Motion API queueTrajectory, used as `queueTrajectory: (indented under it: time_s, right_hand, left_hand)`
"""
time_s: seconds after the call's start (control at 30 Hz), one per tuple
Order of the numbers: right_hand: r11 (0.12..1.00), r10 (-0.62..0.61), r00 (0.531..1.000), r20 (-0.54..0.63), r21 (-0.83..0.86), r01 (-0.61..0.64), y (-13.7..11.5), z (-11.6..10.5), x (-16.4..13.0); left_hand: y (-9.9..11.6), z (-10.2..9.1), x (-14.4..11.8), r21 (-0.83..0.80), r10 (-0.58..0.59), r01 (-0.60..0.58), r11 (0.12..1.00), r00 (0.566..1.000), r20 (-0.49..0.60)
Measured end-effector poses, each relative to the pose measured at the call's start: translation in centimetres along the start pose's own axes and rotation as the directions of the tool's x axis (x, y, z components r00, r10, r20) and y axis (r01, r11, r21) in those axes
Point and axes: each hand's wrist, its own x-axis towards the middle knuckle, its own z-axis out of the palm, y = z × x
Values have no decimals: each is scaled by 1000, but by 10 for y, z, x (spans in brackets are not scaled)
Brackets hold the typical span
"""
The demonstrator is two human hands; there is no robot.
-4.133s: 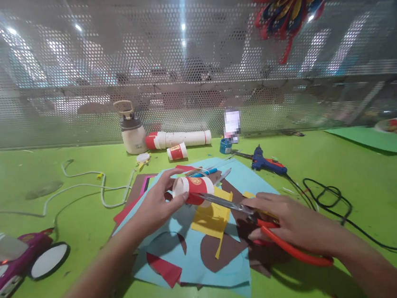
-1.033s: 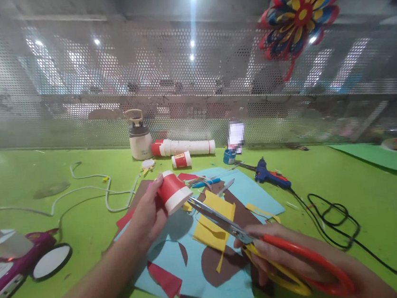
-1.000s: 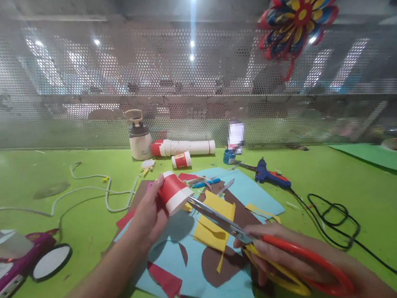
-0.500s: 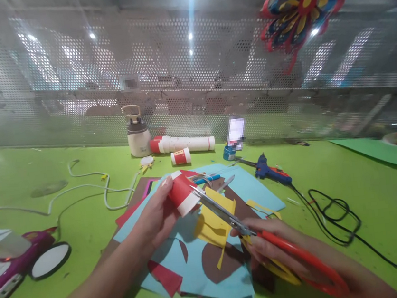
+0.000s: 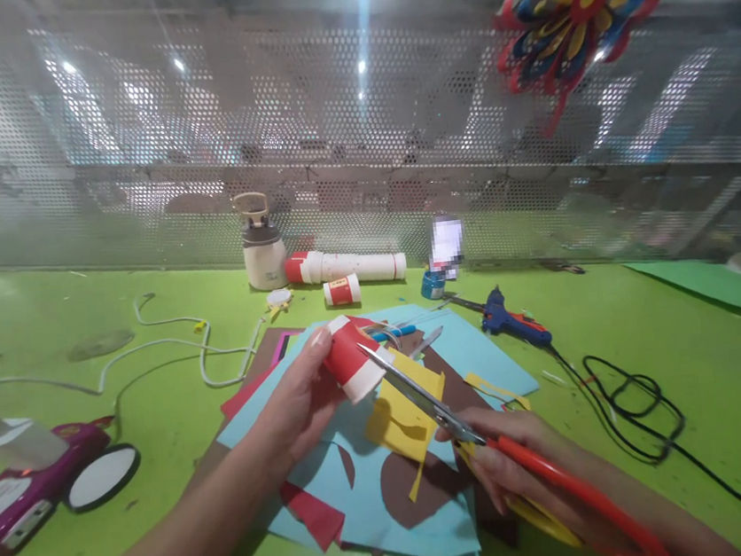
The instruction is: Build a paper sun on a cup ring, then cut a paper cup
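Note:
A red and white paper cup (image 5: 355,362) is tilted in my left hand (image 5: 308,401), whose fingers are closed around its left side. My right hand (image 5: 498,455) grips scissors (image 5: 450,421) with red and yellow handles. Their metal blades reach to the cup's right side, the tips lying over its red band; whether they bite into the wall I cannot make out. Beneath both hands lies a pile of light blue paper (image 5: 399,529), brown sheets and red scraps. A cut piece of yellow paper (image 5: 402,408) rests on top, just below the blades.
Behind the pile stand a cream jug (image 5: 265,259), a long white tube of stacked cups (image 5: 356,266) and another red cup (image 5: 342,291). A blue glue gun (image 5: 516,324) with a black cord lies right. A purple power strip (image 5: 34,499) and round mirror (image 5: 104,476) are left.
The whole view has shifted slightly, so everything appears a little further right. Both hands keep hold of the cup and the scissors, with the blades still at the cup's side.

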Motion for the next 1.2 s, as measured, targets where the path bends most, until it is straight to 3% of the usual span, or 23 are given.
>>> queueTrajectory:
  time_s: [0.33,0.47,0.63,0.73,0.97,1.07,1.2]
  right_hand:
    - [999,42,999,-21,15,-41,-3,0,1]
    - [999,-33,999,-30,-36,32,-3,-3,-1]
    - [994,-34,996,-77,-107,26,-5,-4,-2]
    - [992,-37,999,-19,-122,35,-3,-9,-1]
    - [998,-49,995,88,52,44,9,-22,4]
    - [984,-19,987,163,176,-10,8,-21,3]
    - [965,14,987,160,256,-56,4,-18,0]
  left_hand:
    - [2,1,-1,79,83,-82,993,997,-3]
    - [5,-1,0,126,105,-111,986,993,55]
    - [8,-3,1,209,160,-178,962,982,99]
    - [12,-4,0,294,184,-211,932,976,117]
    - [23,-9,3,423,117,-186,887,976,184]
    - [25,-12,4,455,70,-160,876,976,208]
    - [28,-17,4,495,58,-161,854,975,216]
